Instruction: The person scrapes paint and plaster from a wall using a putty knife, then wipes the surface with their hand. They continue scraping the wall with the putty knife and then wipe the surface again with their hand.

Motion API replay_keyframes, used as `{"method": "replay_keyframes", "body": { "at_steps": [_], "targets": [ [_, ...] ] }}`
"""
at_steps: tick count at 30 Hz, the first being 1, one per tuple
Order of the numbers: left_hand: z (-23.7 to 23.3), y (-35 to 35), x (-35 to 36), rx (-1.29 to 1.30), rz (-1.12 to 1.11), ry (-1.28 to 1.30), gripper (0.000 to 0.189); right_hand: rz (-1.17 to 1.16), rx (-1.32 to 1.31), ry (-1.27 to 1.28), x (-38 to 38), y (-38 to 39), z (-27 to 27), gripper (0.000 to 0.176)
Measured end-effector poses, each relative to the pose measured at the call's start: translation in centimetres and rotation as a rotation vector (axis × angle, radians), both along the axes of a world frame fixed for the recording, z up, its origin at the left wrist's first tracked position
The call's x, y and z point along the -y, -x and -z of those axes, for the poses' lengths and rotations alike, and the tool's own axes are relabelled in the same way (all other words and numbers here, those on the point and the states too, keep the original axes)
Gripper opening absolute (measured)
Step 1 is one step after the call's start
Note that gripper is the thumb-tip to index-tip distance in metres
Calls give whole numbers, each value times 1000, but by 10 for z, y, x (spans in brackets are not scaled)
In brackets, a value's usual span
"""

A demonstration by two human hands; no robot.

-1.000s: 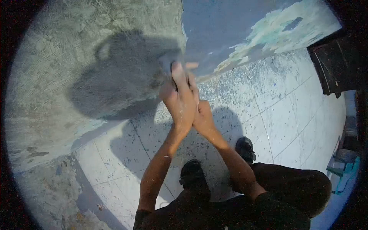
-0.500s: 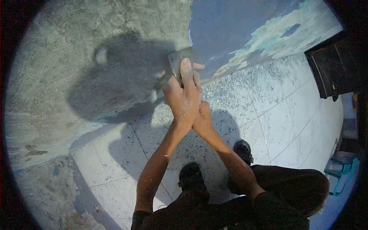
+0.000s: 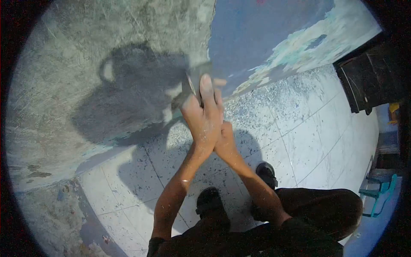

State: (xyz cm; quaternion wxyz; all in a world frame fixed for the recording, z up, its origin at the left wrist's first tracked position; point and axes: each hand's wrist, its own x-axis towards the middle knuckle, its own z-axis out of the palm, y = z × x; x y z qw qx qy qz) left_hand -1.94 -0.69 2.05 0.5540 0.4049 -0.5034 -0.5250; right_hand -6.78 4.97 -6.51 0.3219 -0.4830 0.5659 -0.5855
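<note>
A flat grey paint scraper, blurred, is held against the wall where bare grey plaster meets blue paint. My left hand is closed round it, one finger stretched along the blade. Crossed behind and below is my right hand, its thumb curled in close to the left palm. Most of its fingers are hidden, but it appears closed round the scraper's handle, which I cannot see. Pale dust coats both hands. Ragged white and turquoise patches show along the lower edge of the blue paint.
Paint flakes litter the white tiled floor along the wall's foot. My dark shoes are planted close below. A dark box-like object stands at the right, with a turquoise plastic chair beyond it.
Both hands and the scraper have come slightly down along the wall, towards me. The view has shifted a little. The grip looks the same.
</note>
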Motion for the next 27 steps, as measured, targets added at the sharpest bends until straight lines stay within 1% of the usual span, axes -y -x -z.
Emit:
{"method": "replay_keyframes", "body": {
  "at_steps": [1,2,4,5,8,10,11,12,14,15,16,18,20,22,23,24,26,27],
  "targets": [
    [6,0,-3,10,-5,-71,40,7,38,0,-4,-4,11,44],
    [9,-1,-1,20,-5,-26,39,9,79,-3,-5,-6,20,45],
    [12,-1,3,46,-11,40,37,-25,82,-42,0,-5,6,47],
    [6,1,6,99,-51,107,36,-35,86,-74,0,-3,-4,49],
    [-34,10,17,-20,-13,246,37,-51,83,-85,13,15,-39,18],
    [-37,12,17,-36,44,244,40,-24,29,44,16,16,-43,34],
    [-34,9,15,-41,58,240,42,1,-3,70,15,12,-39,37],
    [-21,6,10,-23,42,194,41,27,-35,94,14,9,-34,40],
    [19,1,-8,12,30,112,41,108,-96,82,4,-3,6,36],
    [29,-5,-19,-2,-69,65,40,127,-116,78,-2,-9,30,34],
    [40,-9,-29,-13,-166,10,41,104,-115,67,-14,-21,63,32],
    [69,-29,-38,28,-178,-166,42,31,-44,102,-28,-47,109,28],
    [86,-52,-36,78,-138,-280,43,-132,128,-14,-32,-59,123,25],
    [96,-74,-32,144,-54,-343,43,-362,352,-376,-40,-66,123,24],
    [114,-81,-29,216,-81,-276,44,-357,406,-371,-38,-68,122,23],
    [111,-78,-27,205,-93,-235,41,-352,459,-365,-35,-71,119,22],
    [98,-69,-25,181,-120,-159,39,-227,349,-35,-32,-85,124,20],
    [95,-69,-21,267,-127,-126,39,-220,352,-17,-30,-87,127,20]
  ]
}}
